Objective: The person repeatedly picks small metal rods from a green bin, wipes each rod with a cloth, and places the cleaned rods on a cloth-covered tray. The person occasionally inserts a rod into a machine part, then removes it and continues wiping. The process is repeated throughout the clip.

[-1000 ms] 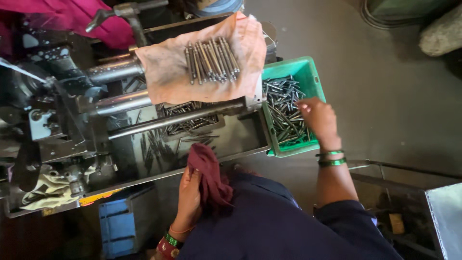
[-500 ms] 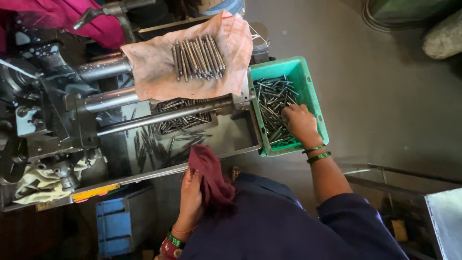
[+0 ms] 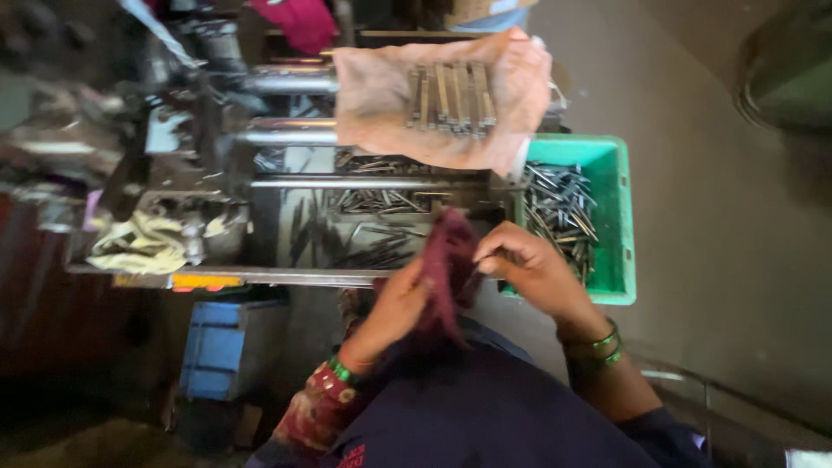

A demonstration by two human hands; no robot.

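Leftmost, a pale crumpled rag lay on the machine, above a blue crate. Next, the left hand had its grip closed on a dark red cloth. Beside it, the right hand pinched a thin metal rod against that cloth. Farther right, a green bin held more rods, below a tan cloth bearing a row of finished pieces.

You get dim, uneven light, brightest on the right floor, heavy shadow lower left, motion blur throughout.
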